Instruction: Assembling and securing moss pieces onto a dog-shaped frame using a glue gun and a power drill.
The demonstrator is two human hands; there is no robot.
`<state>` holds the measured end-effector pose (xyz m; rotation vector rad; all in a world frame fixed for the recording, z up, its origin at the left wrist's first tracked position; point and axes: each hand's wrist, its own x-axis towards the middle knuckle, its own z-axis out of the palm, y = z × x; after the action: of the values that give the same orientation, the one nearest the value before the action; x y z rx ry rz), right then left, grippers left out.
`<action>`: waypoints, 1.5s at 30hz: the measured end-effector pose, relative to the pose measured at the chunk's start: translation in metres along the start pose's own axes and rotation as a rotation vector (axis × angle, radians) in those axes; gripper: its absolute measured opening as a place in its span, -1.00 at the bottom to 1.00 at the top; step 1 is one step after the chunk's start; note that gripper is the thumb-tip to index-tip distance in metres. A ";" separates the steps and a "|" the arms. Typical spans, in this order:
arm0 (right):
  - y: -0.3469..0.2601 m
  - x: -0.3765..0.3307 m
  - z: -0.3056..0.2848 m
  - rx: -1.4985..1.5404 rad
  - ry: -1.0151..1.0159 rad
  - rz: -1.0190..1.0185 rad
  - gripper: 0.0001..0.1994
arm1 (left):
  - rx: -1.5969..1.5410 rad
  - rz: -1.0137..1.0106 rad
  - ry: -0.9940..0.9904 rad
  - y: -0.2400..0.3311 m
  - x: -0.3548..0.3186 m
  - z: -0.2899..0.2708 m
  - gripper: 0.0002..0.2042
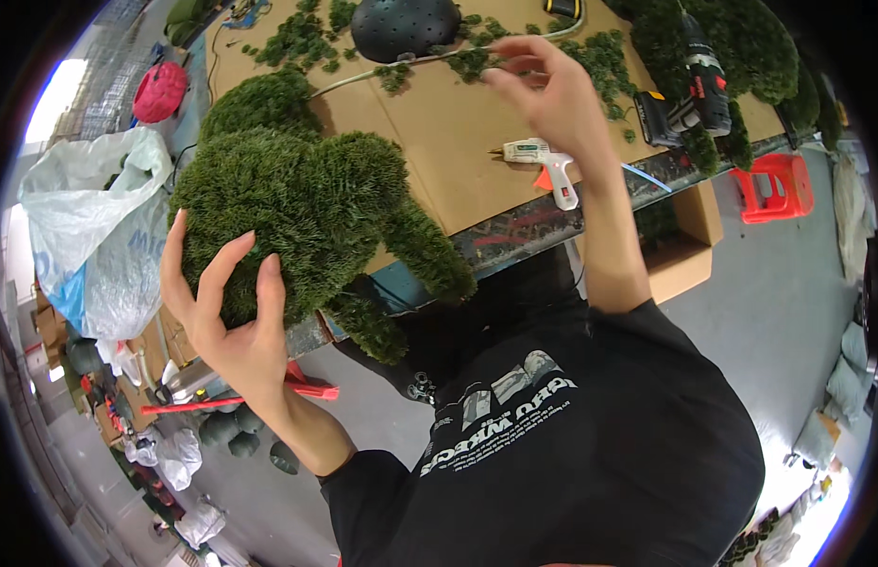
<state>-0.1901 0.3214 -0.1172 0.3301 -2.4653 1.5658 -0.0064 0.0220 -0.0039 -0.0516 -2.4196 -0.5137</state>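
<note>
My left hand [233, 342] has its fingers spread against the near left side of a bushy green artificial-grass figure [297, 194], which lies on the table with limb-like parts hanging past the edge. My right hand [557, 99] is over the far part of the table, thumb and fingers bent but apart. Close to its fingertips is a small green sprig clump [469, 64], and I see nothing held between them. A white glue gun [543, 163] lies on the cardboard below that hand. Behind them sits a black perforated dome [401, 28].
Cardboard [429, 142] covers the table, with loose green sprigs [297, 40] and a pale cable [363, 76] on it. A cordless drill [705, 85] lies at the right. A plastic bag [99, 227] stands left; a red stool [777, 189] and open carton [680, 269] are at right.
</note>
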 end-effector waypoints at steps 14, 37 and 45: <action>0.163 0.049 0.020 -0.588 -0.163 0.022 -0.66 | 0.036 0.008 -0.025 -0.001 -0.001 0.003 -0.71; 0.046 -0.006 -0.013 1.148 -0.271 0.301 -0.74 | 0.083 0.023 -0.019 -0.003 0.002 -0.003 -0.69; -0.051 -0.038 0.004 1.240 -0.420 0.185 -0.72 | 0.032 0.031 -0.032 -0.006 0.002 -0.003 -0.71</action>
<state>-0.1391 0.2997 -0.0860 0.6405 -1.3768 3.1863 -0.0072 0.0154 -0.0030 -0.0842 -2.4541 -0.4634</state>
